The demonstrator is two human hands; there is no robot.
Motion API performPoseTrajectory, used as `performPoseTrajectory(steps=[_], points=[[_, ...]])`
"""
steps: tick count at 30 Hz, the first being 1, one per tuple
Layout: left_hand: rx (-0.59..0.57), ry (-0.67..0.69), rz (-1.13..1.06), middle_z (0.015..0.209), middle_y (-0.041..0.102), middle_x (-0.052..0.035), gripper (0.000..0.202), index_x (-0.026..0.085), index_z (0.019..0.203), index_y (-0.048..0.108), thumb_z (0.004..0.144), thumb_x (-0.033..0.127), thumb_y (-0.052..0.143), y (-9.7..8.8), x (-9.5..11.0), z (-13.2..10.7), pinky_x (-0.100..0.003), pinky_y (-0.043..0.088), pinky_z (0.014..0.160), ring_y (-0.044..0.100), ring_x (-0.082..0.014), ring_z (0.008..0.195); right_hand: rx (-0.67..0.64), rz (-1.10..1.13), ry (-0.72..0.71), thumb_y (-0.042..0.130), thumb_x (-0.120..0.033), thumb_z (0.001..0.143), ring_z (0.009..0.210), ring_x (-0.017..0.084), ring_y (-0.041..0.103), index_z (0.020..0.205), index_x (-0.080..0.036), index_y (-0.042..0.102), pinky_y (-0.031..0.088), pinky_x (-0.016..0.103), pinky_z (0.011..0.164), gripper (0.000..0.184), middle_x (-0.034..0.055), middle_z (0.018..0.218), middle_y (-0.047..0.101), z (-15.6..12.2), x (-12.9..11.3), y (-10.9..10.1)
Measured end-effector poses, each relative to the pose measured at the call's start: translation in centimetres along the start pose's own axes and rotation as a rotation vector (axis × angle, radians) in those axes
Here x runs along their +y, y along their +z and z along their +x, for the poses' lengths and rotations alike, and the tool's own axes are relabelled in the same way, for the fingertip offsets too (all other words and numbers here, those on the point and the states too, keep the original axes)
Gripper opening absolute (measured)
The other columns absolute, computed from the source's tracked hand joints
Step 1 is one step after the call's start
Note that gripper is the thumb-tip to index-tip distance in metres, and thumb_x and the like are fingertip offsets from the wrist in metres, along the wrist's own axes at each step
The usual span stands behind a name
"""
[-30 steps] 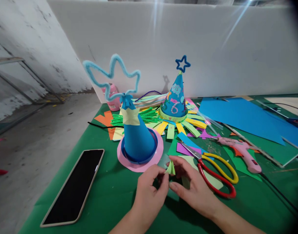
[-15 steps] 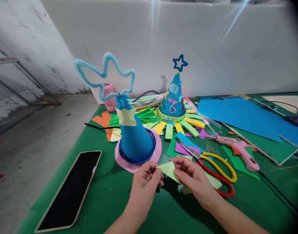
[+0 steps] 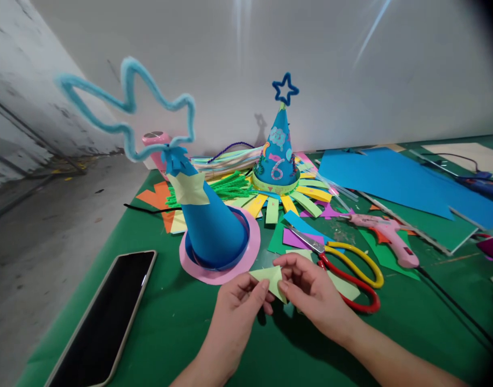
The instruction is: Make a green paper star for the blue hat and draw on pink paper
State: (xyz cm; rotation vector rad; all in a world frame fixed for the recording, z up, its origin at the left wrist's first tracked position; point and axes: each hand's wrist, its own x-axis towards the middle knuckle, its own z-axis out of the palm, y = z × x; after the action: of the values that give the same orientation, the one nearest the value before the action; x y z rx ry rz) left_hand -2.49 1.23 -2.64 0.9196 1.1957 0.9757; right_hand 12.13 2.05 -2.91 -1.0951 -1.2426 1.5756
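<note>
Blue hat (image 3: 216,231), scissors (image 3: 335,270) near hands (image 3: 238,306) (image 3: 313,287)

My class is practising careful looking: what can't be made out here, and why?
Head view: part of the held pale green paper, covered by left hand and right hand.
Head view: near end of the phone, cut off by the bottom edge.
Head view: part of the pink container, behind the nearer blue hat.
Head view: the magenta object, cut off by the right edge.
</note>
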Motion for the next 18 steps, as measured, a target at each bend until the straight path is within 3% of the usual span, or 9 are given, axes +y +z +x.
performPoseTrajectory(steps=[10, 18], points=[[-0.056, -0.034, -0.037, 0.058, 0.057, 0.0004, 0.013, 0.012, 0.07, 0.058, 0.072, 0.025, 0.061, 0.0, -0.37, 0.28, -0.022, 0.036, 0.05, 0.048, -0.0087, 0.049, -0.021, -0.003, -0.009, 0.052, -0.019, 0.08, 0.065, 0.008, 0.045, 0.097, -0.02, 0.051, 0.036, 0.019, 0.058, 0.017, -0.0032, 0.071, 0.047, -0.05, 0.12, -0.22], [-0.034, -0.037, -0.065, 0.057, 0.056, 0.0004, 0.013, 0.013, 0.071, 0.058, 0.071, 0.026, 0.06, -0.1, -0.31, 0.17, -0.022, 0.036, 0.05, 0.048, -0.0089, 0.049, -0.024, -0.017, -0.024, 0.052, -0.018, 0.081, 0.061, 0.006, 0.043, 0.103, -0.022, 0.049, 0.034, 0.017, 0.053, 0.023, -0.0044, 0.07, 0.045, 0.1, 0.03, -0.21]])
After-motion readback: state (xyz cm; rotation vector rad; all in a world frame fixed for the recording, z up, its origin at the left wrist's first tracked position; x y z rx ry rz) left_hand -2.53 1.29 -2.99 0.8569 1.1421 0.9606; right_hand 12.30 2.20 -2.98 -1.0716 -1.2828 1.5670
